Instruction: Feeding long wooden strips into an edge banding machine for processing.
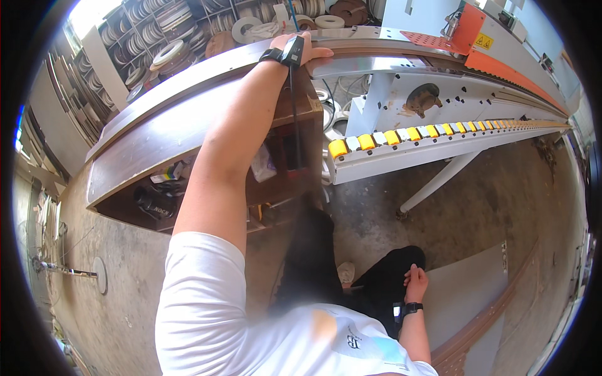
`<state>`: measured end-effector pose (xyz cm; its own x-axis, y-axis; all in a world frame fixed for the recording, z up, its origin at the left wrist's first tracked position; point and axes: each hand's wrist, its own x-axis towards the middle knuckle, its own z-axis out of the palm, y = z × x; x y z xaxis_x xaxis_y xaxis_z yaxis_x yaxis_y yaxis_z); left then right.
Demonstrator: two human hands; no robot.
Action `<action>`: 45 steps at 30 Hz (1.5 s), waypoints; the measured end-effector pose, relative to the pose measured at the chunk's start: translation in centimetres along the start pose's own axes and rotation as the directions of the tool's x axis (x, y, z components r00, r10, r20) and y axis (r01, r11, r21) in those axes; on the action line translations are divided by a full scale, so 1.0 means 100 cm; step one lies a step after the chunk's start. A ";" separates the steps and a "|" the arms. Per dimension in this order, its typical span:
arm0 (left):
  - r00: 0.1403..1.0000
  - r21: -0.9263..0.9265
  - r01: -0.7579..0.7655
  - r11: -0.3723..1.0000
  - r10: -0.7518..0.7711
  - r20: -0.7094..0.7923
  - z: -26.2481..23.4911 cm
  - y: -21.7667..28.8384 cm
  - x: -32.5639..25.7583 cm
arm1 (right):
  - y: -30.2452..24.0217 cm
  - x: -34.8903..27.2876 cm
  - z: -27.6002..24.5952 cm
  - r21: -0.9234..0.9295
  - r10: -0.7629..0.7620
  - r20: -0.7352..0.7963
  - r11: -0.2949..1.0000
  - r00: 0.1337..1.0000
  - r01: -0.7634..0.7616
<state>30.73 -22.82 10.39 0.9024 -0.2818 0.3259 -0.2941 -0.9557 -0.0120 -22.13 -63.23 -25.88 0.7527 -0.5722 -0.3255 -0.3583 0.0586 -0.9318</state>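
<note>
My left hand [306,51] reaches far forward and rests on the long machine's metal bed, where a brown strip [376,45] runs along it. Its thumb stretches out to the right, apart from the other fingers, which are partly hidden. A black band with a small device [292,51] is on that wrist. My right hand [414,283] is low by my right thigh, fingers curled together, with nothing visible in it. A dark watch-like band [412,308] circles the right wrist.
A dark wooden cabinet [311,135] with items in its open shelf stands below my left arm. Yellow rollers [392,137] line a white support rail to the right. An orange guard [473,31] sits farther along the machine. Edging rolls [169,55] fill racks behind; a grey panel [467,279] lies lower right.
</note>
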 end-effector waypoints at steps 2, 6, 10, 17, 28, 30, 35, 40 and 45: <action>0.998 -0.029 -0.049 0.998 0.048 -0.028 -0.001 -0.001 -0.003 | -0.002 0.000 0.001 -0.005 -0.002 -0.003 1.000 1.000 0.002; 0.999 -0.021 -0.045 0.999 0.044 -0.024 -0.001 -0.001 -0.003 | -0.005 -0.001 0.002 -0.014 -0.014 -0.005 1.000 1.000 0.014; 0.999 -0.011 -0.040 0.999 0.039 -0.015 -0.002 0.000 -0.003 | -0.008 -0.003 0.003 -0.024 -0.004 -0.012 1.000 1.000 0.004; 0.998 -0.024 -0.026 0.999 0.025 -0.057 0.004 -0.003 0.000 | -0.007 -0.002 0.002 -0.021 0.000 -0.018 1.000 1.000 -0.001; 1.000 0.014 0.009 1.000 -0.009 -0.016 -0.001 0.002 -0.001 | -0.010 -0.004 0.002 -0.008 0.001 -0.015 1.000 1.000 -0.001; 1.000 0.010 0.013 1.000 -0.013 -0.016 0.002 -0.003 0.000 | -0.010 -0.004 0.003 0.003 -0.003 -0.009 1.000 1.000 0.003; 0.999 0.007 -0.034 0.999 0.035 -0.040 0.003 -0.001 -0.001 | -0.009 -0.004 0.002 0.022 0.011 -0.016 1.000 1.000 -0.010; 0.999 0.016 -0.029 0.999 0.030 -0.031 0.002 -0.001 -0.001 | -0.011 -0.005 0.003 -0.002 0.012 -0.022 1.000 1.000 -0.012; 0.999 0.011 -0.025 1.000 0.026 -0.023 0.000 0.000 -0.002 | -0.014 -0.006 0.004 -0.006 0.017 -0.022 1.000 1.000 -0.018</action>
<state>30.57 -22.74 10.28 0.8873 -0.3041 0.3467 -0.3133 -0.9492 -0.0308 -21.85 -62.65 -24.50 0.7338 -0.5893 -0.3380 -0.3751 0.0634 -0.9248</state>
